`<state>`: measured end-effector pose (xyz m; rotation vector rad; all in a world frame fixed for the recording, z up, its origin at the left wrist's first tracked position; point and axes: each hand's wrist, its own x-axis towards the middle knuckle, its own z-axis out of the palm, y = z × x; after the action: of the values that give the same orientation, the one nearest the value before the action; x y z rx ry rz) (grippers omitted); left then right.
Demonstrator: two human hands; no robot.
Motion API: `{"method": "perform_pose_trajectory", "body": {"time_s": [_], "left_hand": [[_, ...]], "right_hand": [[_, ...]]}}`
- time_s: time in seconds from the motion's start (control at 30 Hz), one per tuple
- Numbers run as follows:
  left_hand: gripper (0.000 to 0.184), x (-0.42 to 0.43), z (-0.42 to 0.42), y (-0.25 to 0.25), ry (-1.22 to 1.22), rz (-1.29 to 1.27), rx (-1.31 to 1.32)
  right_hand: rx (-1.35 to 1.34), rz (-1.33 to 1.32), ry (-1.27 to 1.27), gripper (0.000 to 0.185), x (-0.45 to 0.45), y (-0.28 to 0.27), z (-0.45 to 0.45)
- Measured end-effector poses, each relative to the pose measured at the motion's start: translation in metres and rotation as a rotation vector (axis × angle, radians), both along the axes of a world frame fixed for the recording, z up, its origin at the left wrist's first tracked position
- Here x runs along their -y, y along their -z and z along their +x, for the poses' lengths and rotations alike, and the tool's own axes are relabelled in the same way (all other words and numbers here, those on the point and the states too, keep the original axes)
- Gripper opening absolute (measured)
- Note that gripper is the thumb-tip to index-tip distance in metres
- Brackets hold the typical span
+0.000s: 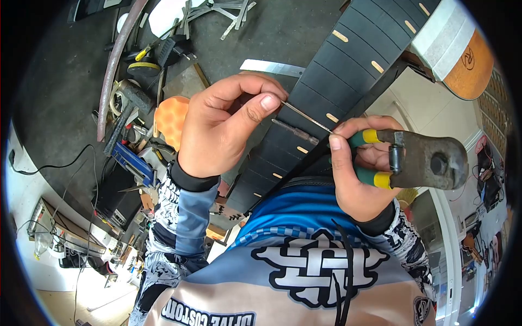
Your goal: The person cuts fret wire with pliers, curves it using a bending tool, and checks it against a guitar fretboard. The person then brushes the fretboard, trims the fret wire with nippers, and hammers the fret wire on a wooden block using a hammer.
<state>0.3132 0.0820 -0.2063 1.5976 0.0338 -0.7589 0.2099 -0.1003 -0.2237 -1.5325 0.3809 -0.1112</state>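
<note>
A thin length of fret wire (307, 117) stretches between my two hands above a dark guitar fretboard (331, 70). Its far-left end is pinched between the thumb and forefinger of my left hand (223, 122). My right hand (361, 168) pinches the other end with thumb and forefinger. That same hand also keeps hold of cutting pliers (429, 160) with green and yellow handles, their heavy jaws pointing right. The fretboard has crosswise slots and pale oblong inlays. Lying on it under the wire is a small dark metal strip (295, 131), whose kind I cannot make out.
On the grey bench (277, 41) lie a metal blade-like strip (272, 67), several loose thin strips (234, 22), a hammer (136, 96), an orange foam pad (169, 122) and a black power adapter (174, 50). The wooden headstock (470, 65) with pale covering is at upper right.
</note>
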Motion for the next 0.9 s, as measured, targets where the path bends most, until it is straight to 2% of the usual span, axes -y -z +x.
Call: {"method": "perform_pose_trajectory", "body": {"time_s": [0.37, 0.57, 0.63, 0.8, 0.87, 0.9], "left_hand": [[0.011, -0.003, 0.001, 0.006, 0.026, -0.037, 0.038], [0.01, -0.003, 0.001, 0.007, 0.036, -0.02, 0.038], [0.01, -0.003, 0.001, 0.006, 0.038, -0.01, 0.047], [0.007, -0.002, -0.001, 0.007, -0.016, -0.055, 0.001], [0.007, -0.002, -0.001, 0.008, -0.026, -0.045, 0.008], [0.007, -0.002, -0.001, 0.009, -0.016, -0.054, 0.034]], "right_hand": [[-0.041, 0.127, 0.02, 0.045, 0.0, -0.001, 0.001], [-0.091, 0.069, -0.102, 0.042, 0.008, -0.006, 0.004], [-0.125, 0.159, -0.076, 0.041, 0.007, -0.007, 0.005], [-0.131, 0.131, 0.065, 0.043, 0.0, -0.009, 0.003], [-0.175, 0.034, -0.17, 0.045, 0.012, -0.01, 0.006], [-0.225, 0.067, -0.142, 0.043, 0.01, -0.013, 0.004]]}}
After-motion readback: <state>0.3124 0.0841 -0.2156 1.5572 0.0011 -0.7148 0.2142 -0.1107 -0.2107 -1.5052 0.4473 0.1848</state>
